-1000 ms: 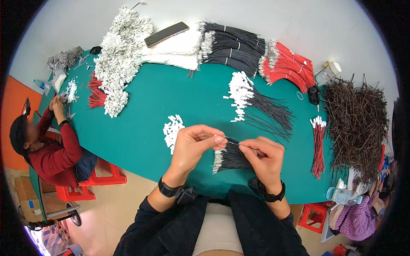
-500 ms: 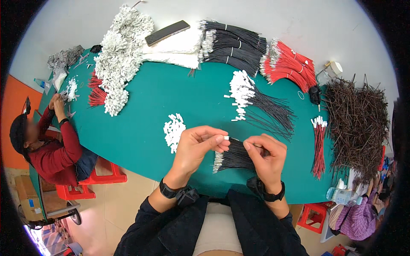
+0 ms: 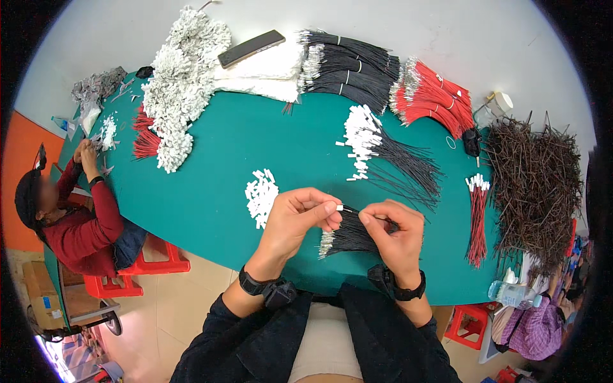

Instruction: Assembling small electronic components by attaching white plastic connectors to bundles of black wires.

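Between its thumb and fingertips, my left hand pinches a small white connector housing. My right hand is closed on a thin black wire, whose end points at the housing; whether the tip has entered it is too small to tell. Under both hands lies a bundle of black wires with bare metal terminals at its left end. Loose white housings form a pile left of my left hand. Farther off, black wires with white housings on their ends lie fanned out.
The green table carries a heap of white connectors, black wire bundles, red wire bundles and a brown wire pile. A plastic bottle lies at the right edge. A co-worker sits at left.
My right hand has moved slightly left, bringing the wire closer to the white housing. My left hand has barely shifted.
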A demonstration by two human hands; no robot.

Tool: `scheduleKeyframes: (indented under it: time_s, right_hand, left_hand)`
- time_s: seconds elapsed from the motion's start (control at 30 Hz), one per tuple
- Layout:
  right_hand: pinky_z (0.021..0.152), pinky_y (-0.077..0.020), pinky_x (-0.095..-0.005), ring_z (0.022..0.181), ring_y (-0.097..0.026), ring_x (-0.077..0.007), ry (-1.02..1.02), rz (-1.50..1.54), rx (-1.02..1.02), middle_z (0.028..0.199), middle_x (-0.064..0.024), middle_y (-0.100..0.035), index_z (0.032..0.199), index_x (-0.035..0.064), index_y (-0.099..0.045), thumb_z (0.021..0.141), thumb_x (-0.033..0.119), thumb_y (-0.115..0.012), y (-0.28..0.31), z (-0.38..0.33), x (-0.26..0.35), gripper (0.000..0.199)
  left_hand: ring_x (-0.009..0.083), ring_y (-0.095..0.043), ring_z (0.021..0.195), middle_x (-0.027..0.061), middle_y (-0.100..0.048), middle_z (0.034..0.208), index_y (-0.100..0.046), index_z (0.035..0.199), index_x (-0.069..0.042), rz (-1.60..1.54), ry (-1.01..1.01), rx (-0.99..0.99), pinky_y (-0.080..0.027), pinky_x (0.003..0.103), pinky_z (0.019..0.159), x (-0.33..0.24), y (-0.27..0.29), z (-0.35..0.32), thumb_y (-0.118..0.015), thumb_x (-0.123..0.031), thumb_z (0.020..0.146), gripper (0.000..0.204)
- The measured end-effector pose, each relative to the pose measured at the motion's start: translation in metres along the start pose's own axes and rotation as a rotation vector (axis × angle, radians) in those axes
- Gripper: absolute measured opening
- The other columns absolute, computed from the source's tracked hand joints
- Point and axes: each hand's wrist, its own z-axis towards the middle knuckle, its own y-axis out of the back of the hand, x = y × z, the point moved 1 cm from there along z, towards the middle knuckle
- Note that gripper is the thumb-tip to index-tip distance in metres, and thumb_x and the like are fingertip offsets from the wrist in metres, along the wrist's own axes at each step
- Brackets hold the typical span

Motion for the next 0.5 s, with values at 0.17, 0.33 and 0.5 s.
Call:
scheduleKeyframes:
  time_s: [0.17,0.33,0.5]
  right_hand:
    - [0.05,-0.0345,-0.0237,0.056,-0.048,-0.0051,-0.005,-0.016,0.011,0.068,-0.0014,-0.062,0.088,0.0007,-0.075,0.084,0.001,-0.078,-0.0013,0.0008,-0.0014,0.005]
    - [0.049,-0.0358,-0.027,0.054,-0.049,-0.0112,0.075,-0.112,0.036,0.066,-0.0049,-0.059,0.088,0.0012,-0.074,0.083,0.0,-0.078,-0.0037,0.0002,0.0044,0.006]
    - [0.05,-0.0382,-0.0288,0.055,-0.052,-0.0148,0.097,-0.131,0.017,0.068,-0.0069,-0.059,0.089,0.0008,-0.073,0.083,-0.002,-0.077,-0.0061,0.0009,0.0044,0.007]
  left_hand:
    - [0.016,-0.071,0.074,0.0115,-0.075,0.087,-0.073,0.102,0.004,0.055,-0.023,-0.052,-0.058,0.028,0.07,0.0017,-0.0025,-0.0003,-0.07,-0.005,0.096,0.012]
    - [0.0142,-0.072,0.081,0.012,-0.076,0.093,-0.073,0.105,0.005,0.08,-0.102,-0.018,-0.059,0.026,0.075,0.0031,0.0005,-0.002,-0.073,-0.003,0.094,0.013]
    - [0.0149,-0.072,0.082,0.0125,-0.076,0.094,-0.073,0.104,0.006,0.07,-0.083,-0.029,-0.059,0.027,0.075,0.006,0.0,-0.0023,-0.073,-0.003,0.094,0.013]
